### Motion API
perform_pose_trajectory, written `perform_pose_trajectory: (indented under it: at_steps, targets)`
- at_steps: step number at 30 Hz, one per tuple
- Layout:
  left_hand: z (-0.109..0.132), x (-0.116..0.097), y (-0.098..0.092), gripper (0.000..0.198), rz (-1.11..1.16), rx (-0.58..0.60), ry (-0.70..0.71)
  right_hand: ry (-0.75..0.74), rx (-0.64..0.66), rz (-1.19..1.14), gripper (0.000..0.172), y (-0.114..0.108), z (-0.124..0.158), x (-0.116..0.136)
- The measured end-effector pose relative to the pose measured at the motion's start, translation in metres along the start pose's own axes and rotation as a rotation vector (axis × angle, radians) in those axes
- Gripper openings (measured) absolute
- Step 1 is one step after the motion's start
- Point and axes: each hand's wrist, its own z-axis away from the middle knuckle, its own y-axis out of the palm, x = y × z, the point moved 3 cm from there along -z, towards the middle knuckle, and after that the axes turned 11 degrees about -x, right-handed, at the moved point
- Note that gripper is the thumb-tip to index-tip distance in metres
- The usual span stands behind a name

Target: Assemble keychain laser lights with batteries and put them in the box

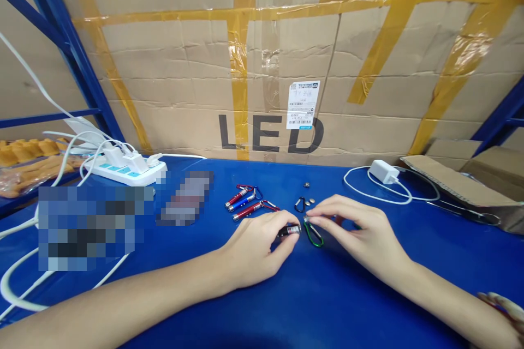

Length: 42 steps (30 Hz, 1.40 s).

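Between the thumb and fingers of my left hand (264, 242) is a small black flashlight (291, 230), its end pointing right. My right hand (360, 229) pinches a small silver cap at the end of a green carabiner (315, 235), just right of the flashlight and apart from it. Beyond my left hand lie a red flashlight (247, 211), a blue flashlight (241, 203) and another red flashlight (236, 198), each with a carabiner. A dark carabiner (300, 205) and small round silver pieces (310, 202) rest beyond my fingertips.
A white power strip (131, 172) with cables stands at the left, near blurred items. A white charger (383, 172) with a looped cable lies at the right, beside an open cardboard box (462, 180). A large carton (184, 92) walls off the back of the blue table (262, 316).
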Motion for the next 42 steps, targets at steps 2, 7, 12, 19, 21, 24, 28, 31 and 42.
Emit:
perform_pose_trajectory:
  at_steps: [2, 7, 12, 19, 21, 24, 28, 31, 42]
  targets:
    - [0.0, 0.001, 0.0, 0.016, 0.01, 0.006, -0.022, 0.045, -0.073, -0.006, 0.007, -0.003, -0.001, 0.003]
    - [0.0, 0.002, 0.001, 0.019, 0.026, 0.021, 0.005, 0.024, -0.068, -0.114, 0.009, -0.002, -0.001, 0.014]
    - [0.001, -0.001, 0.001, 0.022, 0.052, 0.05, 0.079, 0.016, -0.02, -0.164, 0.012, 0.0, 0.0, 0.014]
    - [0.002, 0.001, 0.003, 0.023, 0.035, 0.068, 0.151, 0.319, 0.115, -0.212, 0.008, 0.005, 0.001, 0.001]
    - [0.004, 0.001, 0.003, 0.024, 0.029, 0.085, 0.175, 0.442, 0.172, -0.259, 0.009, 0.007, 0.002, -0.004]
    - [0.006, -0.001, 0.002, 0.024, 0.046, 0.103, 0.223, 0.602, 0.235, -0.304, 0.013, 0.011, 0.006, -0.01]
    - [0.009, -0.004, 0.001, 0.026, 0.065, 0.103, 0.273, 0.75, 0.286, -0.299, 0.016, 0.013, 0.011, -0.015]
    - [0.011, -0.004, 0.002, 0.03, 0.05, 0.099, 0.31, 0.809, 0.332, -0.328, 0.016, 0.016, 0.014, -0.013]
    - [0.011, 0.0, 0.003, 0.028, 0.033, 0.021, 0.346, 0.92, 0.342, -0.342, 0.021, 0.02, 0.019, -0.018]
